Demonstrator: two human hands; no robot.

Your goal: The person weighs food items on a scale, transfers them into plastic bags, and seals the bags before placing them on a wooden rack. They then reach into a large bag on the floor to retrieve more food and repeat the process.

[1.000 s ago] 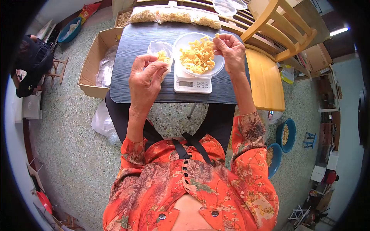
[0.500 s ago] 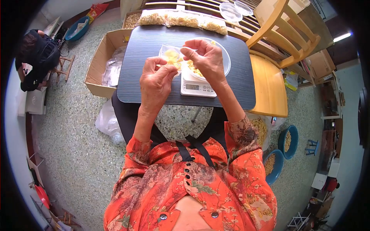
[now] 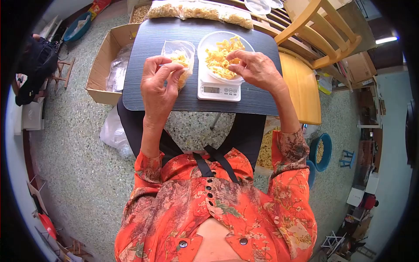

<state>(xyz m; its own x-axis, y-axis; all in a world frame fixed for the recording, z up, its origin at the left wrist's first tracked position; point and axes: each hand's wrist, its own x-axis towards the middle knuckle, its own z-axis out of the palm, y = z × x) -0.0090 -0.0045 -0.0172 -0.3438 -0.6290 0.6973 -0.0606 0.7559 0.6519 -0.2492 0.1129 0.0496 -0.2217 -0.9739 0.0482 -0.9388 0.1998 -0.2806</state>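
Observation:
My left hand [image 3: 159, 83] pinches the edge of a clear plastic bag [image 3: 188, 47] that holds some yellow dried pieces [image 3: 179, 60]. The bag is over the dark table, left of a white kitchen scale [image 3: 233, 94]. On the scale rests a clear round bowl [image 3: 201, 43] with more yellow curled dried pieces [image 3: 218, 54] in it. My right hand [image 3: 262, 72] is at the bowl's right side. Its thumb and index finger are curled with a gap between them, and nothing held shows there. The digits on the scale's display are too small to read.
Filled clear bags [image 3: 198, 12] line the far edge of the dark table [image 3: 144, 65]. A cardboard box [image 3: 98, 72] with plastic packets stands left, a wooden chair [image 3: 301, 87] right. Blue basins [image 3: 325, 153] are on the floor. Another person [image 3: 37, 65] sits at far left.
My right hand has moved from beside the bag to the bowl's right side. My left hand has shifted slightly left with the bag, and the view has moved a little.

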